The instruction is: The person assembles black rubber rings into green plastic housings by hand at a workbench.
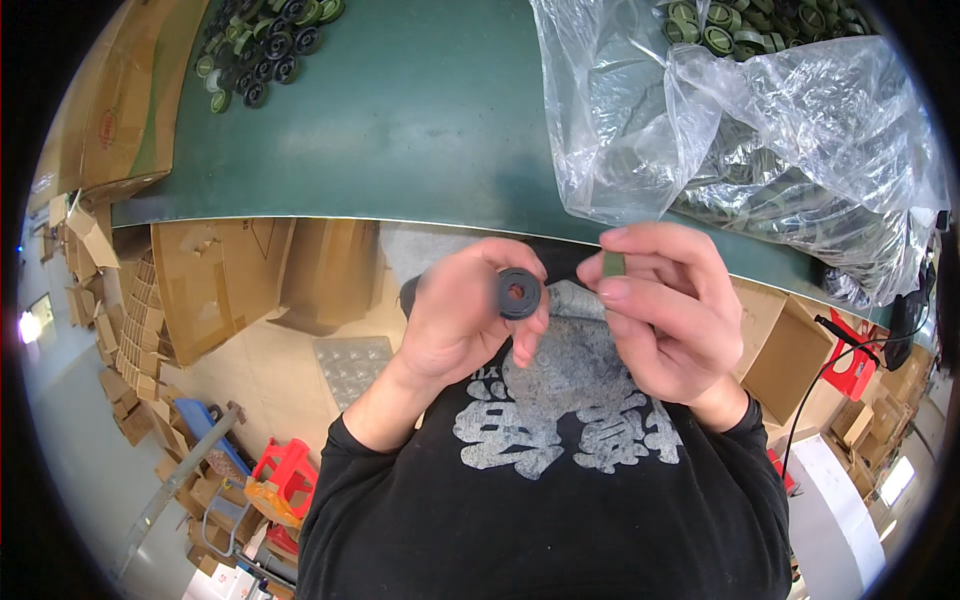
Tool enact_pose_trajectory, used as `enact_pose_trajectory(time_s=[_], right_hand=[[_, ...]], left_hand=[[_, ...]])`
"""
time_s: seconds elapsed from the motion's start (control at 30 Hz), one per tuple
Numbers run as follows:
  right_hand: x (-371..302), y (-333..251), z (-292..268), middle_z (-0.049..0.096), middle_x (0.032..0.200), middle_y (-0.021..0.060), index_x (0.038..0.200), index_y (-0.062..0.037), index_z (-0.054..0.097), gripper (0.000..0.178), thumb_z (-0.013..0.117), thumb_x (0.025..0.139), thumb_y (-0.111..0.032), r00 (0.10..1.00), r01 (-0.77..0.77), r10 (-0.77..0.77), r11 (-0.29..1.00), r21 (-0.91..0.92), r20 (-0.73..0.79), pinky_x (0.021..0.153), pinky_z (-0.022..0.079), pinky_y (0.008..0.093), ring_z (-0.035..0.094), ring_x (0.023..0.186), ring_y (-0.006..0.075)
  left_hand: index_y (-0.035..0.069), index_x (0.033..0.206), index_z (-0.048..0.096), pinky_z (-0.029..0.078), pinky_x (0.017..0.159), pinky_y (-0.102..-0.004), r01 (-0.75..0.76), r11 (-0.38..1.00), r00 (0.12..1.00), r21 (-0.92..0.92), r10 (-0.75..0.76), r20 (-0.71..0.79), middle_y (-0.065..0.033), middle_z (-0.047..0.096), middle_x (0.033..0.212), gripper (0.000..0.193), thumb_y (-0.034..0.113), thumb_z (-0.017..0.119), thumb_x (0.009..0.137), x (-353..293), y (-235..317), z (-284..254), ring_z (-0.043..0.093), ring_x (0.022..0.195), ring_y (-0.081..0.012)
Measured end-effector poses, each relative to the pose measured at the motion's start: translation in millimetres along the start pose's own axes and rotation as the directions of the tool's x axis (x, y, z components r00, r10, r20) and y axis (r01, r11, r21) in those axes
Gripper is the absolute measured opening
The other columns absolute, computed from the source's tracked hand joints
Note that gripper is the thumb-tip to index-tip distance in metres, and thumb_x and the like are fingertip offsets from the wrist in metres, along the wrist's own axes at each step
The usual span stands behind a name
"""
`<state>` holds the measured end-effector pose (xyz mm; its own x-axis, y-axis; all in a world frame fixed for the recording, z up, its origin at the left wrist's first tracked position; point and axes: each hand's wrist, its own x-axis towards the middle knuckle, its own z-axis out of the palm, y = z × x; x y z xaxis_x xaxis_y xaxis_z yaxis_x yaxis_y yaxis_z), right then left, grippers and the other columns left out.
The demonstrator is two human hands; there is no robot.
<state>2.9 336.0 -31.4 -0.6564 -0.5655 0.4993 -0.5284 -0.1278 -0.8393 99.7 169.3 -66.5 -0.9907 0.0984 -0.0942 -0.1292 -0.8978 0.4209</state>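
Observation:
In front of my chest, my left hand (448,312) is closed round a black round plastic part (519,293) with a hole in its middle. Its ring-shaped face is turned up toward me. A short distance to the right, my right hand (685,315) pinches a small olive-green plastic piece (613,264) between thumb and fingers. That piece shows edge-on as a narrow band, so its full shape is hidden. The two parts are apart. Both hands are just off the near edge of the green table (420,130).
A pile of black and green round parts (262,50) lies at the table's far left. On the right, a clear plastic bag (740,120) holds many green rings. Cardboard boxes (225,285) stand below the left edge; a red stool (285,475) is at lower left.

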Motion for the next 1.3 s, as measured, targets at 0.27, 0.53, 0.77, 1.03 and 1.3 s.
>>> enact_pose_trajectory(time_s=[0.27, 0.53, 0.77, 1.03, 1.3], right_hand=[[9.3, -6.8, 3.1, 0.058, 0.106, 0.0166, 0.096, 0.0002, 0.068, 0.032, 0.068, 0.065, 0.009, 0.994, -0.051, 0.06, 0.994, -0.097, 0.093, 0.061, 0.051, 0.0257, 0.061, 0.078, 0.0195], [24.7, 7.1, 0.8, 0.064, 0.093, 0.0107, 0.096, -0.0001, 0.067, 0.036, 0.078, 0.063, -0.008, 0.973, 0.101, -0.099, 0.995, 0.001, 0.21, 0.065, 0.052, 0.0283, 0.064, 0.079, 0.0228], [10.5, 10.7, 7.3, 0.065, 0.096, 0.0131, 0.095, 0.0007, 0.067, 0.036, 0.078, 0.062, -0.008, 0.987, -0.011, -0.011, 0.99, 0.138, 0.158, 0.069, 0.053, 0.0303, 0.064, 0.081, 0.025], [4.2, 6.1, 4.4, 0.065, 0.094, 0.0142, 0.092, 0.0033, 0.065, 0.04, 0.082, 0.057, -0.008, 1.0, 0.005, -0.005, 1.0, 0.001, 0.007, 0.067, 0.053, 0.0288, 0.064, 0.082, 0.0237], [-6.6, 14.7, 14.6, 0.065, 0.092, 0.0135, 0.089, 0.0017, 0.064, 0.041, 0.084, 0.055, -0.009, 0.993, 0.02, -0.016, 0.999, 0.031, -0.113, 0.068, 0.052, 0.0294, 0.064, 0.08, 0.024]], left_hand=[[-0.004, 0.108, 0.047, 0.045, 0.045, -0.0254, 0.099, 0.993, 0.995, -0.066, -0.097, 0.032, -0.0151, 0.057, 0.075, 0.053, 0.046, 0.038, 0.095, -3.3, 0.8, 5.2, 0.055, 0.054, -0.0154], [-0.002, 0.113, 0.044, 0.039, 0.038, -0.0222, 0.293, 0.946, 0.95, -0.136, -0.304, -0.067, -0.0132, 0.057, 0.072, 0.047, 0.041, 0.035, 0.098, -8.4, 1.3, 10.6, 0.05, 0.048, -0.0116], [-0.001, 0.12, 0.042, 0.042, 0.044, -0.0227, 0.234, 0.972, 0.969, -0.022, -0.235, -0.075, -0.011, 0.057, 0.072, 0.048, 0.041, 0.031, 0.099, -5.6, -3.5, 13.9, 0.052, 0.052, -0.0111], [-0.001, 0.128, 0.036, 0.052, 0.069, -0.0291, 0.072, 0.996, 0.995, 0.061, -0.076, 0.058, -0.0101, 0.054, 0.11, 0.045, 0.03, 0.044, 0.097, 4.4, -14.7, 13.5, 0.059, 0.09, -0.0177], [0.0, 0.127, 0.037, 0.052, 0.084, -0.0345, -0.057, 0.998, 0.995, -0.007, 0.056, -0.086, -0.013, 0.052, 0.123, 0.043, 0.004, 0.057, 0.089, 2.5, -21.7, 12.0, 0.054, 0.109, -0.0204]])
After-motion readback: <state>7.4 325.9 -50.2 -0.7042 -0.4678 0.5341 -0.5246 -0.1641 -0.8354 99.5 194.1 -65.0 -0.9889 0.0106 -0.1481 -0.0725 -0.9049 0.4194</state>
